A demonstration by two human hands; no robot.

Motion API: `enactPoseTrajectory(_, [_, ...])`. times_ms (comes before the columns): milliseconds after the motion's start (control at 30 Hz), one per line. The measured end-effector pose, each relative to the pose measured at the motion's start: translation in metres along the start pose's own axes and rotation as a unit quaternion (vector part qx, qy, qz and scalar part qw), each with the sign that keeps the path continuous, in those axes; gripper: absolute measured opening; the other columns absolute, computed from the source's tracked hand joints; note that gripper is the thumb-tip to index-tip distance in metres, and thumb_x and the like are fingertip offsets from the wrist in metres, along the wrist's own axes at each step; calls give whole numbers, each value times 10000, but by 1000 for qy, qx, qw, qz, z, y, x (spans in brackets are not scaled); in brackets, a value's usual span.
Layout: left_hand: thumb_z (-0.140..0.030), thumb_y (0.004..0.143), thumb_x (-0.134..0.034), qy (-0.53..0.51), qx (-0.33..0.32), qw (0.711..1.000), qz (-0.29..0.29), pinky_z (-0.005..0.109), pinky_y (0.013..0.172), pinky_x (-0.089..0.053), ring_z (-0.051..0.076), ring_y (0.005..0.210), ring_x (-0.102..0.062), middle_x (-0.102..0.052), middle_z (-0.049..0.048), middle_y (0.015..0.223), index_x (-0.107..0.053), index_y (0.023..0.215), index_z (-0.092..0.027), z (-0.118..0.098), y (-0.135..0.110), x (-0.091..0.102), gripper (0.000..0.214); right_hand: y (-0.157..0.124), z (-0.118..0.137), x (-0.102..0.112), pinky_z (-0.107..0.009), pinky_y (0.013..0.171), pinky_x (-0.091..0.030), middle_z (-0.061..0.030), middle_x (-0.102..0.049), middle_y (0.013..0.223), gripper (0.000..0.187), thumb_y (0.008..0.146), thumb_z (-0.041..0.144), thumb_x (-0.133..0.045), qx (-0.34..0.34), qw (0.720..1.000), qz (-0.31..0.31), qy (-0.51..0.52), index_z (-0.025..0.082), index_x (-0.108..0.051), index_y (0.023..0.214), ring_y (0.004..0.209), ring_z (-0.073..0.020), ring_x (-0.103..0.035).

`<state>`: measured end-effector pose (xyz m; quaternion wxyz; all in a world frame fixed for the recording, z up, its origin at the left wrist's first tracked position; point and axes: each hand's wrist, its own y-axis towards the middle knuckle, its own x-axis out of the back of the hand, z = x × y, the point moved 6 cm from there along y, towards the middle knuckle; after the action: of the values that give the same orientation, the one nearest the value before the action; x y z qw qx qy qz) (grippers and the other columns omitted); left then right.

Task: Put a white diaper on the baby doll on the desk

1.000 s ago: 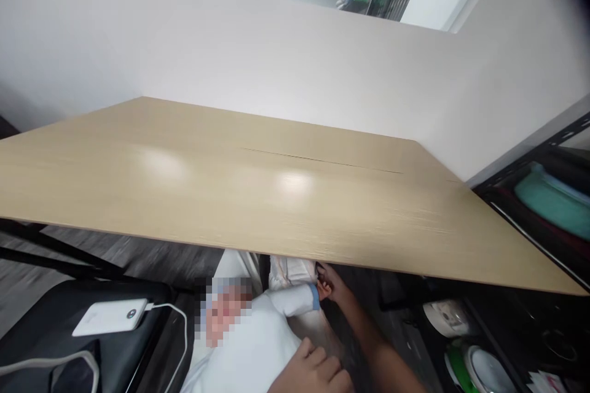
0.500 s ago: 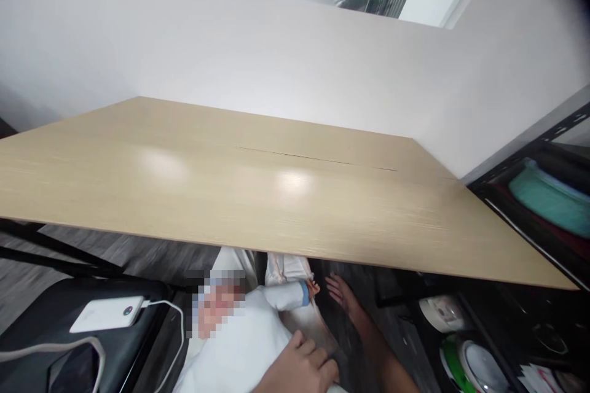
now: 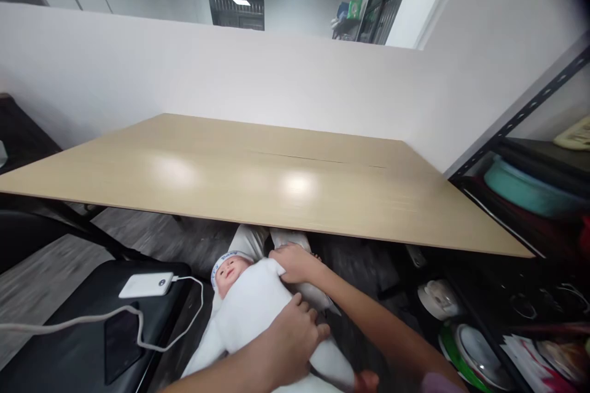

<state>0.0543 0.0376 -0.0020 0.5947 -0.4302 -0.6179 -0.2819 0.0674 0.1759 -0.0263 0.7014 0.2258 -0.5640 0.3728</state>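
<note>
A baby doll [image 3: 255, 301] in white clothes and a white cap with blue lettering lies on its back across the lap, its head to the left. Curled over the doll's lower body is my left hand [image 3: 297, 331], its fingers closed on the white cloth. My right hand [image 3: 295, 262] reaches over to the doll's far arm. Its fingers are closed around the white sleeve there and cover most of that arm. One doll foot [image 3: 366, 381] shows at the bottom, right of my left hand.
A wooden table [image 3: 258, 190] spans the view just beyond the lap. On a black stool [image 3: 83, 325] at left lie a white power bank [image 3: 145, 284] with a cable and a dark phone [image 3: 120, 344]. Shelves at right hold a teal basin [image 3: 530, 187] and several containers.
My right hand, open and apart from the doll before, has moved left onto its sleeve. My left hand stays on the doll's body. The view has tilted up a little.
</note>
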Motion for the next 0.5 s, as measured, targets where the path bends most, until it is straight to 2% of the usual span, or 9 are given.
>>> enactPoseTrajectory(67, [-353, 890, -665, 18, 19, 1000, -3, 456, 907, -456, 302, 925, -651, -724, 127, 1014, -661, 1174, -183, -1, -3, 4, 330, 14, 11, 11, -382, 905, -484, -142, -747, 1087, 282, 855, 198, -616, 20, 1000, -17, -9, 131, -660, 1125, 1012, -283, -665])
enactPoseTrajectory(167, [-339, 915, -651, 22, 21, 999, -37, 476, 902, -460, 308, 907, -636, -713, 132, 1003, -653, 1152, -145, -3, -11, 19, 306, 14, 29, 37, -377, 904, -475, -133, -722, 1142, 327, 881, 242, -596, 54, 996, -74, -16, 146, -629, 1192, 1044, -277, -629])
enactPoseTrajectory(267, [-294, 1049, -535, -27, -68, 991, -108, 442, 961, -452, 283, 1049, -623, -712, 108, 1200, -616, 1308, -183, -15, -33, 51, 293, -5, 43, 68, -384, 938, -480, -107, -714, 1159, 437, 808, 215, -620, 41, 984, -169, 39, 168, -611, 1242, 1051, -275, -617])
enactPoseTrajectory(333, [-266, 1106, -461, -101, -139, 973, -155, 374, 1032, -437, 233, 1195, -588, -689, 51, 1335, -577, 1408, -275, -19, -58, 73, 324, -25, 45, 87, -379, 970, -481, -82, -716, 1181, 517, 728, 150, -611, 4, 962, -248, 113, 195, -614, 1243, 1079, -269, -630])
enactPoseTrajectory(367, [-266, 1112, -460, -142, -154, 960, -187, 340, 1048, -435, 210, 1219, -582, -698, 22, 1325, -590, 1396, -315, -17, -72, 83, 316, -36, 43, 95, -371, 970, -485, -71, -719, 1187, 548, 695, 120, -594, -18, 944, -289, 156, 205, -619, 1236, 1084, -264, -641])
enactPoseTrajectory(433, [-274, 1078, -541, -198, -122, 920, -314, 331, 1025, -460, 202, 1146, -615, -736, -4, 1153, -645, 1274, -356, 0, -102, 103, 237, -60, 35, 106, -350, 925, -500, -58, -731, 1159, 550, 677, 94, -570, -62, 899, -363, 238, 214, -632, 1210, 1050, -253, -667])
enactPoseTrajectory(500, [-251, 984, -673, -184, -17, 861, -474, 370, 973, -491, 235, 1078, -630, -709, 19, 1051, -644, 1207, -347, 31, -134, 118, 244, -84, 21, 112, -329, 863, -510, -45, -743, 1094, 462, 727, 115, -575, -107, 840, -434, 307, 220, -645, 1171, 992, -243, -678])
